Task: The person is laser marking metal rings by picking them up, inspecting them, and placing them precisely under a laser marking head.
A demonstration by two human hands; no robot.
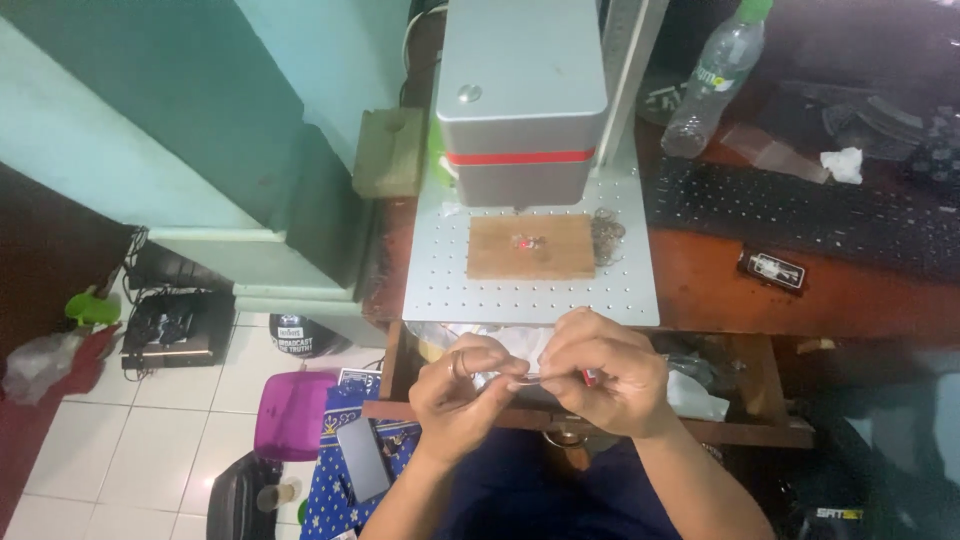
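Matt grey metal plate [530,295] bears a rough wooden block [530,247].

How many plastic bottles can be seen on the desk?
1. A clear plastic bottle with a green cap lies tilted at the desk's far right, behind the black keyboard. Others may be hidden in the dark clutter.

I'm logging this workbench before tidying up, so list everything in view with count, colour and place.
machine head: one, grey with red stripe, above the plate
perforated plate: one, silver, desk centre
wooden board: one, tan, on the plate
rings: small pile, dark, right of the board
keyboard: one, black, right
bottle: one, clear with green cap, upper right
stool: one, purple, on the floor
left hand: at the open drawer, fingers pinching something small
right hand: pinching it too
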